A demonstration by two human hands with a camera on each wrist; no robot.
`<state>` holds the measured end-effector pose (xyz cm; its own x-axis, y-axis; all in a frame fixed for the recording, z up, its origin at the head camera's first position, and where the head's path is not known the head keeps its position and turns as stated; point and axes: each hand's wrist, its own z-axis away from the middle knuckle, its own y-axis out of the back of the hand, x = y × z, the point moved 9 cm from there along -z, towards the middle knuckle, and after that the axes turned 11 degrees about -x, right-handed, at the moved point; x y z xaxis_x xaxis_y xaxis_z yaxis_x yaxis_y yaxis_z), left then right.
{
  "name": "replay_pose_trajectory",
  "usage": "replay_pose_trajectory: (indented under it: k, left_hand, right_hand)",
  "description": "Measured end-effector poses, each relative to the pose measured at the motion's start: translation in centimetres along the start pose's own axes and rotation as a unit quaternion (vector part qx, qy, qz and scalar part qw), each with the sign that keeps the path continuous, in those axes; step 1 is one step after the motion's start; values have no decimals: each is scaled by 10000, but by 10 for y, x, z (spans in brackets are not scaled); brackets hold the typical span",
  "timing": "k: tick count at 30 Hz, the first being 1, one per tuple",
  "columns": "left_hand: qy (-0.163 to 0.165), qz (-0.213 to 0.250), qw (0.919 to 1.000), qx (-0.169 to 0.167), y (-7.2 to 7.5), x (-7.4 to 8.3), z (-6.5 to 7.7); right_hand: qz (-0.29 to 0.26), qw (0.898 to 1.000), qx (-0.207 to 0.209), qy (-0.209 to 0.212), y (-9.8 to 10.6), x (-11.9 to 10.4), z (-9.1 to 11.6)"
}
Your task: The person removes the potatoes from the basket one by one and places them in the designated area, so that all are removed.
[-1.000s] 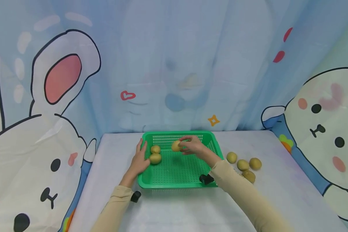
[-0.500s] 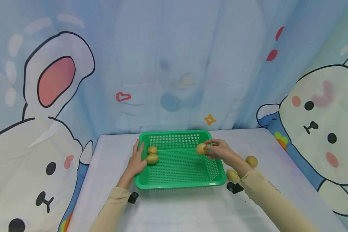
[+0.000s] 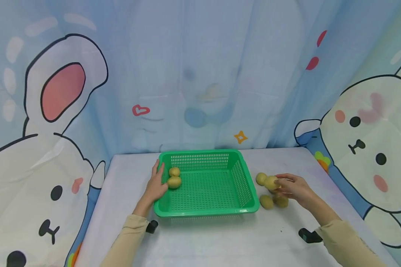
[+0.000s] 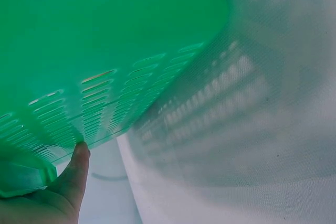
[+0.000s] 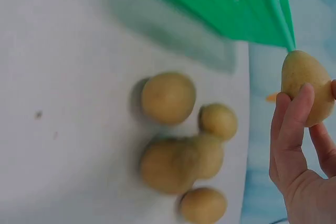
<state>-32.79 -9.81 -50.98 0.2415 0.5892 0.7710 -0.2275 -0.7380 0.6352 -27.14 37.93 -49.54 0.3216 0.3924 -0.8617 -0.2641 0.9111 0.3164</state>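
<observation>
Head view looks down on the basket [image 3: 207,193] from six o'clock, left wrist's closely from eight. Right wrist's, from four, shares potatoes [image 3: 266,202] with head's.

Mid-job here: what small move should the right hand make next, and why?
Probably lower the potato onto the table beside the loose potatoes: the right hand has carried it away from the green basket and now holds it raised close to them.

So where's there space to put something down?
There's bare room in the green basket, right of its two potatoes, and on the tablecloth in front of the basket, between the sleeves. It's crowded right of the basket, where loose potatoes bunch by the right hand, and at the basket's left end, by the left hand.
</observation>
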Motion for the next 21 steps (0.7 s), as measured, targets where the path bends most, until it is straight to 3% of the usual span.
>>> replay_pose_trajectory:
  k: [9,15,21]
  left_hand:
    - [-15,-101,9999,-9,0,1,1]
    - [-51,-126,9999,8,2,2,1]
    - [-117,-98,9998,96,1,3,2]
  right_hand:
    - [-413,9980,255,-413,40,59,23]
    - [-523,9956,415,-659,50,89,24]
    - [-629,9940,523,-724,50,105,24]
